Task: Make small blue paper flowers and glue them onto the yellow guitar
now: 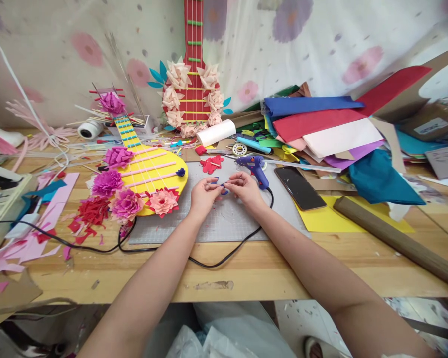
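Observation:
My left hand (204,194) and my right hand (244,188) meet over the grey cutting mat (224,223), fingers pinched together on a small blue paper piece (221,185) between them. Just behind my right hand lies a blue glue gun (257,168), its black cord (194,256) looping across the mat and the table's front. To the left of my left hand rests a yellow paper guitar (153,171) trimmed with pink, purple and red paper flowers.
A red paper guitar (193,74) with pale flowers leans on the back curtain. Stacked coloured paper sheets (321,124) fill the right side, with a black phone (299,188), a brown cardboard tube (395,241) and a white roll (216,133). Pink and red scraps (41,233) litter the left.

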### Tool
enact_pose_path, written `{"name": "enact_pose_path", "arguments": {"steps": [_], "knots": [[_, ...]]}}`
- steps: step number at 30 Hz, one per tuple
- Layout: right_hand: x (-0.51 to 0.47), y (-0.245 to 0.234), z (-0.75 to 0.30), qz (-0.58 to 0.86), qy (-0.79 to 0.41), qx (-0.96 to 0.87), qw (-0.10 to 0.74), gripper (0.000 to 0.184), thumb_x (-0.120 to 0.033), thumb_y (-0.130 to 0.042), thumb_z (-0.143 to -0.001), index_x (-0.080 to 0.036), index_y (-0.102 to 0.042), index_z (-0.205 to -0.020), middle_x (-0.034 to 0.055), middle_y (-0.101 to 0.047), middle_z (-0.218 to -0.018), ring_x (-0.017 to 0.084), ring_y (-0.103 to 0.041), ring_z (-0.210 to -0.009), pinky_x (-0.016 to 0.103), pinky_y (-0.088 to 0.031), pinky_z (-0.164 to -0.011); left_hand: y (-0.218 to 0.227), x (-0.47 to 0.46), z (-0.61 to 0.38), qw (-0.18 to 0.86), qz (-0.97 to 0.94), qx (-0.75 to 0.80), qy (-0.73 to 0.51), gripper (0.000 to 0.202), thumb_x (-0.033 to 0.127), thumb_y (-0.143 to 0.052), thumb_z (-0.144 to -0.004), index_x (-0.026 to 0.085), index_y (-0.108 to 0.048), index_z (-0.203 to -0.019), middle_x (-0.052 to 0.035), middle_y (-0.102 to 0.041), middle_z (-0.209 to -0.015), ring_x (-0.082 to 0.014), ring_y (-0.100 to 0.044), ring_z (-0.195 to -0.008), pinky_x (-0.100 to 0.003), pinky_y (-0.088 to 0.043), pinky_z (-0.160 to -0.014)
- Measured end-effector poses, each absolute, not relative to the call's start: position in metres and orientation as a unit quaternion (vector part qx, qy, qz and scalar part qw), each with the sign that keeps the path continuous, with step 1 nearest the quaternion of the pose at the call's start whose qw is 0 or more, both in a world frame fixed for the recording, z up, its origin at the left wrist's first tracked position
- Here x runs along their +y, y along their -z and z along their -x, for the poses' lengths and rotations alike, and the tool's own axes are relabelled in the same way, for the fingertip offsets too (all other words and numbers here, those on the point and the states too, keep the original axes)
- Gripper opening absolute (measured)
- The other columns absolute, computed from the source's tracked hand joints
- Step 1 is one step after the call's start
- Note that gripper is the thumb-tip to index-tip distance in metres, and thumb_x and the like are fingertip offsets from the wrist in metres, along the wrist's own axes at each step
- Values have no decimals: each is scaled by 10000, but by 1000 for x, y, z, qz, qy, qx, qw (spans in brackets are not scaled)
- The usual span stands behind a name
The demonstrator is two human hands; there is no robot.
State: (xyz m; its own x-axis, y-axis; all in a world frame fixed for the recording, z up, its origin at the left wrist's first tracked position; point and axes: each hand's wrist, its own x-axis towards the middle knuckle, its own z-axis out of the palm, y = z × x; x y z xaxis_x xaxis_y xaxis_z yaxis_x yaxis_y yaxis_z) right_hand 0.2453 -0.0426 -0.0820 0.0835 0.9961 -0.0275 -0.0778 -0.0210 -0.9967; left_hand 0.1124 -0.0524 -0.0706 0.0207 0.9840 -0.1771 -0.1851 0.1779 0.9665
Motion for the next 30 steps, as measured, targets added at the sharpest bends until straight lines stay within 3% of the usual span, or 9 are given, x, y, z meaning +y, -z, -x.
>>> {"name": "enact_pose_path", "arguments": {"steps": [4,7,11,16,19,22,26,28,30], "knots": [[-39,86,-251,529,-490,-441,534,410,-402,-759,-509,-215,-486,-751,-38,-593,-619,84,-475,-468,202,-308,-392,71,-50,-110,603,-386,481,-507,342,134,-739,-612,134,-588,-919,-24,-665,-711,-145,-670,-639,-204,-503,-504],[-37,90,-254,549,-454,-482,511,317,-368,-715,-580,-219,-487,-742,-36,-591,-604,102,-503,-494,227,-362,-450,71,-48,-109,596,-377,481,-521,332,118,-727,-604,133,-578,-900,-12,-652,-694,-141,-662,-628,-211,-502,-502],[-42,87,-254,583,-310,-608,440,161,-216,-639,-666,-235,-540,-792,-6,-669,-789,126,-562,-612,287,-435,-624,71,-47,-108,578,-367,492,-537,270,119,-690,-622,133,-557,-856,-12,-643,-710,-136,-651,-626,-209,-486,-488],[-49,76,-253,620,-177,-682,346,242,-158,-595,-710,-243,-587,-936,17,-680,-921,142,-566,-621,309,-430,-653,71,-46,-106,549,-381,510,-542,254,119,-652,-635,150,-551,-865,20,-592,-684,-106,-606,-593,-183,-472,-445],[-51,69,-263,610,-141,-698,348,210,-206,-582,-745,-217,-604,-953,32,-677,-942,137,-571,-644,300,-428,-679,72,-45,-105,525,-399,516,-547,281,124,-650,-638,166,-541,-893,25,-580,-698,-103,-613,-614,-164,-472,-444],[-55,55,-286,605,-171,-705,328,118,-307,-573,-775,-205,-628,-799,16,-672,-772,134,-556,-633,268,-403,-634,73,-44,-104,524,-399,511,-552,306,120,-644,-652,172,-511,-923,17,-593,-729,-130,-652,-660,-178,-490,-465],[-55,39,-323,690,-173,-650,267,392,-565,-600,-712,-193,-571,-590,5,-575,-543,139,-494,-538,269,-327,-536,74,-42,-104,549,-384,503,-546,320,83,-637,-666,161,-506,-948,9,-617,-704,-146,-671,-648,-231,-536,-547],[-49,41,-333,743,-110,-600,276,461,-644,-593,-670,-189,-563,-595,22,-574,-570,156,-501,-564,277,-323,-541,74,-42,-103,554,-376,508,-541,346,69,-650,-661,155,-518,-968,7,-628,-687,-142,-669,-624,-248,-544,-585],[-39,50,-334,753,-64,-580,303,475,-649,-616,-638,-180,-601,-712,58,-620,-701,190,-540,-662,291,-359,-585,75,-41,-103,554,-372,514,-538,373,63,-666,-650,150,-528,-986,5,-635,-676,-143,-668,-613,-269,-550,-619]]}}
